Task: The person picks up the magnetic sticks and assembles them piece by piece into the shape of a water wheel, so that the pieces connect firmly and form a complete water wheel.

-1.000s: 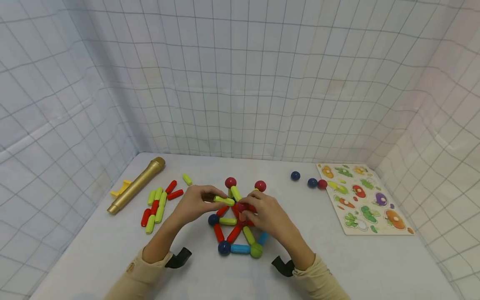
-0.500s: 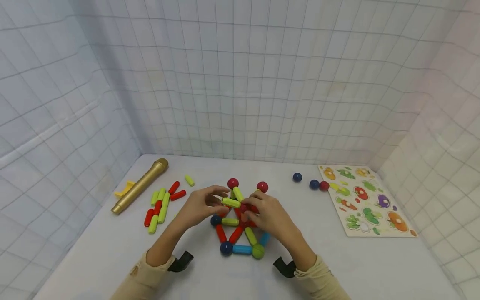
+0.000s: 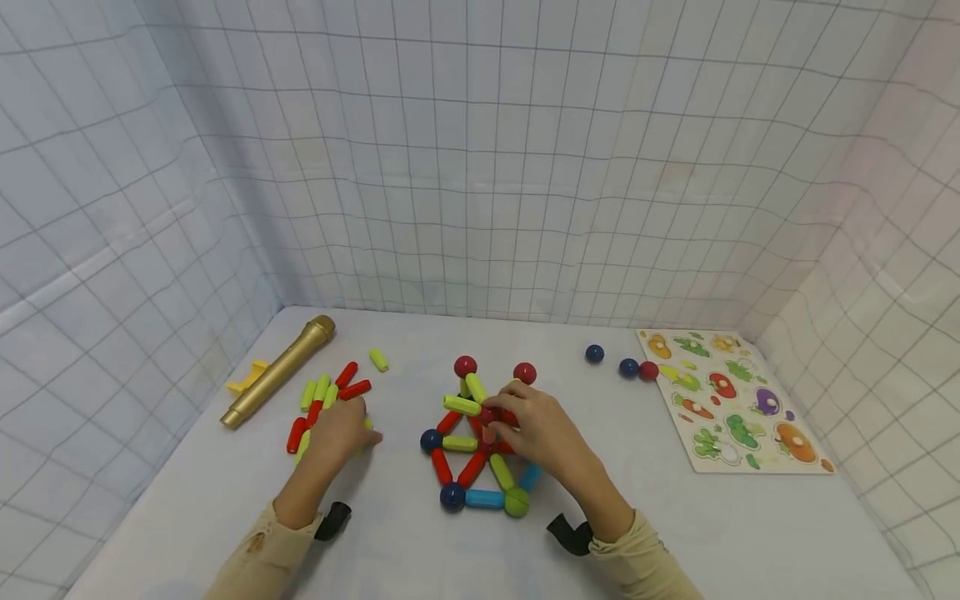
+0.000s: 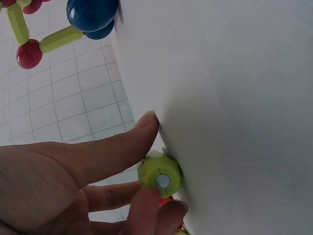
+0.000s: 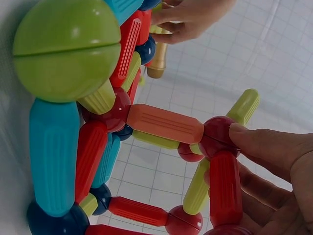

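My left hand [image 3: 337, 435] is at the rod pile on the left. In the left wrist view, its thumb and curled fingers pinch a yellow-green magnetic rod [image 4: 161, 177], whose end faces the camera. My right hand [image 3: 543, 421] holds a red ball [image 5: 218, 137] at the top of a ball-and-rod structure, thumb against the ball. From that ball run an orange rod [image 5: 165, 123], a red rod [image 5: 226, 188] and a yellow-green rod [image 3: 462, 406] that sticks out leftward. Dark blue balls [image 3: 453, 497], a green ball [image 3: 516, 502] and a blue rod [image 3: 484, 499] form the base.
Loose red rods [image 3: 297, 435] and yellow-green rods lie around the left hand. Behind them rest a gold toy microphone [image 3: 279, 372] and a yellow piece [image 3: 247, 377]. At right are loose balls [image 3: 628, 367] and a vegetable puzzle board [image 3: 675, 417]. Gridded cloth walls [image 3: 480, 167] surround the table.
My left hand has let go of the yellow-green rod at the structure's top and moved left to the pile. That rod stays attached to the red ball. My right hand keeps its hold.
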